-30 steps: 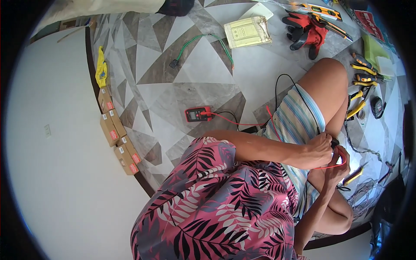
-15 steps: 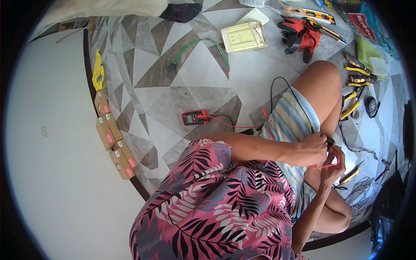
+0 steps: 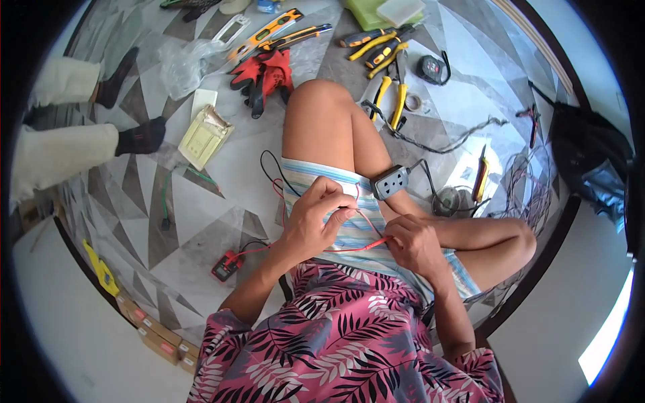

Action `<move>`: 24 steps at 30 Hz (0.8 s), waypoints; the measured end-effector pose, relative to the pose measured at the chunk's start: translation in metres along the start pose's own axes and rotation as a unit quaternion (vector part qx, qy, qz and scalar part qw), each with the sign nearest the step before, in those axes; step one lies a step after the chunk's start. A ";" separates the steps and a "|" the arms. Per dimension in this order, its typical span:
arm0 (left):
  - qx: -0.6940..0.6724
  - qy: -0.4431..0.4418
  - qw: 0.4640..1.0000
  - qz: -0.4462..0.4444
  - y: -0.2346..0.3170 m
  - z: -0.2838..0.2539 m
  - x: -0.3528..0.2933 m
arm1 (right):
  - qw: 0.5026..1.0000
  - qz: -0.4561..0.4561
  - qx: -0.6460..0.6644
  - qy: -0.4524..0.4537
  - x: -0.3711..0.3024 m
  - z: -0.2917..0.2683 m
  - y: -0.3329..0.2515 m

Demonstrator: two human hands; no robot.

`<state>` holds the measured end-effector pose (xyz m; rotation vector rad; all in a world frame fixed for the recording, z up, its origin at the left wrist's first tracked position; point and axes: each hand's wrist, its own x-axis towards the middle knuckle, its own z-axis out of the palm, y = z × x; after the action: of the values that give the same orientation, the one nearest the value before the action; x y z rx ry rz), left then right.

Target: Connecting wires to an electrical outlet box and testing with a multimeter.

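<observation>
My left hand [image 3: 316,218] is closed in a pinch on a thin red wire [image 3: 367,217] above my lap. That wire slants down to my right hand [image 3: 413,245], whose fingers are closed round a red test probe [image 3: 377,243]. The probe's red lead passes left under my left wrist toward a red and black multimeter [image 3: 227,266] on the floor. A black outlet block [image 3: 390,183] with several sockets rests against my leg just beyond my hands, its cord trailing right. My right fingers hide the probe's tip.
Red-black gloves [image 3: 265,77], yellow-handled pliers [image 3: 390,101] and a tape measure [image 3: 432,69] lie ahead on the tiled floor. A tangle of grey wires [image 3: 527,185] and a black bag [image 3: 591,148] are at right. Another person's feet [image 3: 141,136] stand at left.
The view has turned to the right. My hands, earlier close together at the black block, are now apart over my lap with the red wire between them; the block is out of my hands.
</observation>
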<state>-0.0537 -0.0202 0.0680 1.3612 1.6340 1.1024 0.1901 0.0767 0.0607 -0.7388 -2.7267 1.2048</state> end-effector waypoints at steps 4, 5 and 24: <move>0.018 -0.012 1.000 0.011 0.001 0.005 0.000 | 0.993 0.000 0.003 0.115 -0.002 -0.014 -0.010; 0.010 -0.004 1.000 0.012 0.003 0.007 0.001 | 0.992 0.007 0.011 0.124 -0.003 -0.015 -0.013; -0.109 -0.071 0.989 -0.069 0.013 0.013 0.000 | 0.953 -0.018 0.133 0.272 0.018 0.025 -0.031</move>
<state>-0.0370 -0.0170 0.0751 1.1414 1.4357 1.0441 0.1555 0.0501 0.0635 -0.8314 -2.0782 1.1225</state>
